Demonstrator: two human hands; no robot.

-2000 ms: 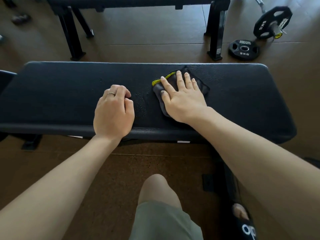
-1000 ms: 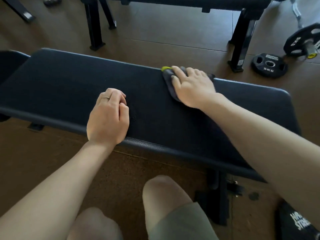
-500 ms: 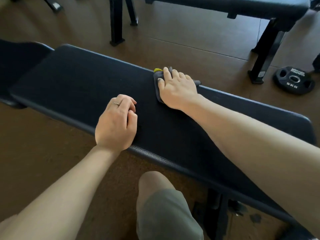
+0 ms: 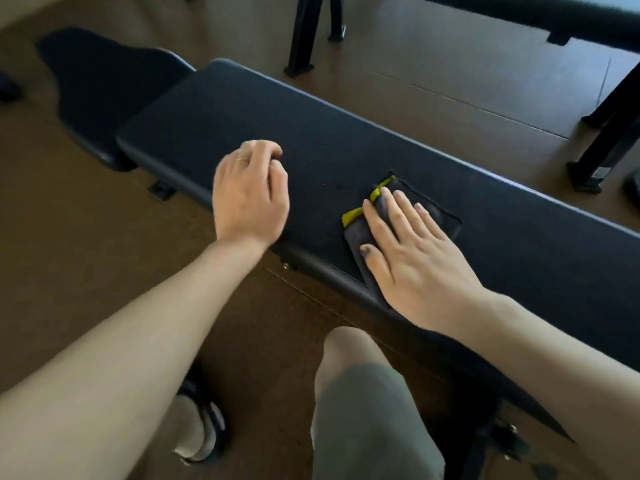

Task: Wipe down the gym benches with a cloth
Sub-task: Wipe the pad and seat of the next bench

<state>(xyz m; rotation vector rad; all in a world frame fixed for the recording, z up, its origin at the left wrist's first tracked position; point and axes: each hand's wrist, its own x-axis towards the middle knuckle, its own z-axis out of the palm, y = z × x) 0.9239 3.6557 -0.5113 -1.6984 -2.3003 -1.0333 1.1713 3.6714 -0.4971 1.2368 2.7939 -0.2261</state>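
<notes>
A long black padded gym bench (image 4: 214, 109) runs from upper left to lower right across the view. On its near half lies a dark grey cloth (image 4: 440, 216) with a yellow edge. My right hand (image 4: 412, 261) lies flat on the cloth with fingers spread, pressing it onto the pad near the front edge. My left hand (image 4: 251, 192) rests on the pad to the left of the cloth, fingers curled loosely, a ring on one finger, nothing in it.
A separate black seat pad (image 4: 100, 84) adjoins the bench's left end. A second bench (image 4: 540, 15) with black metal legs stands behind, across brown floor. My knee (image 4: 349, 355) and a shoe (image 4: 204, 431) are below the bench's front edge.
My right hand has slid the cloth from the bench's far edge back toward the near edge. The view has shifted left, showing the bench's left end. My left hand stays resting on the pad.
</notes>
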